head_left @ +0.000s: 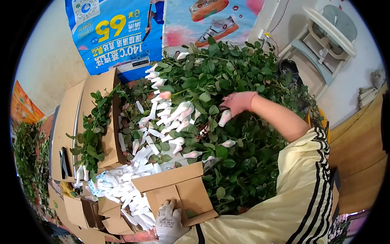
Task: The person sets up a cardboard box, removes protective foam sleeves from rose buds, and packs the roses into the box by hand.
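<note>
My right hand [237, 102], in a pink glove, reaches into a large heap of leafy rose stems [219, 69]. Its fingers are curled around a rose [224, 118], whose pale, netted bud shows just below the palm; the fingertips are partly hidden among leaves. Near the bottom, my left hand [170, 223] wears a white glove with printing on its back. Its fingers lie over the lower edge of a creased cardboard sheet [162, 197], holding nothing visible. More netted rosebuds [183, 110] lie left of my right hand.
White foam-net sleeves [134, 187] are piled left of the cardboard sheet. A cardboard box [111, 138] with a rose bunch [95, 126] across it stands further left, by cut cardboard pieces [79, 211]. Posters [118, 36] hang behind; a high chair [325, 44] stands at upper right.
</note>
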Tool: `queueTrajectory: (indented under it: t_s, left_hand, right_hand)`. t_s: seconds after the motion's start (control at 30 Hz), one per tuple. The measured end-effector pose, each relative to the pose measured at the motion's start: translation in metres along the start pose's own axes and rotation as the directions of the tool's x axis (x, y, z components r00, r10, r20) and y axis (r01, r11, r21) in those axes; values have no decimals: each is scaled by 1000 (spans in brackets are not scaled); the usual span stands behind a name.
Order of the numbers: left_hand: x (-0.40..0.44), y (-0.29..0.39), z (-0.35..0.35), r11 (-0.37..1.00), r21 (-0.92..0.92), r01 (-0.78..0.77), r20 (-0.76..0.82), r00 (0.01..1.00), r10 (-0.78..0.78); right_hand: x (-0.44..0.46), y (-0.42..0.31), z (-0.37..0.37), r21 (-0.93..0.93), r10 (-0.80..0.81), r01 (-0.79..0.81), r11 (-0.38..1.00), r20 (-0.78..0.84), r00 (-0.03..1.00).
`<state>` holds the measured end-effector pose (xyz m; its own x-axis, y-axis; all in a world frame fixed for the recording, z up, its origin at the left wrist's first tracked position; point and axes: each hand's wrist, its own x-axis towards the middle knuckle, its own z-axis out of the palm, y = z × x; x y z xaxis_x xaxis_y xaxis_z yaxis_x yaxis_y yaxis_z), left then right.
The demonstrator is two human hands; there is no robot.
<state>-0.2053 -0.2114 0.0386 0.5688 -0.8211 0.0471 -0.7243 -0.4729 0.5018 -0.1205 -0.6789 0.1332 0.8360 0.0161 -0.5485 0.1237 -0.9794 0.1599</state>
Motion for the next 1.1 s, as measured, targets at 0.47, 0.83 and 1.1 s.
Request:
queueTrajectory:
  t_s: [0.47, 0.83, 1.1]
  left_hand:
    - [-17, -17, 24, 991, 84, 100, 87, 990, -107]
    - [-14, -22, 14, 1000, 11, 22, 123, 992, -23]
    - [5, 5, -11, 999, 24, -21, 68, 998, 19]
  right_hand:
    - [190, 128, -89, 400, 589, -441, 803, -418, 692]
    - [160, 133, -81, 101, 475, -495, 863, -495, 727]
    - [-107, 85, -86, 321, 401, -264, 909, -845, 354]
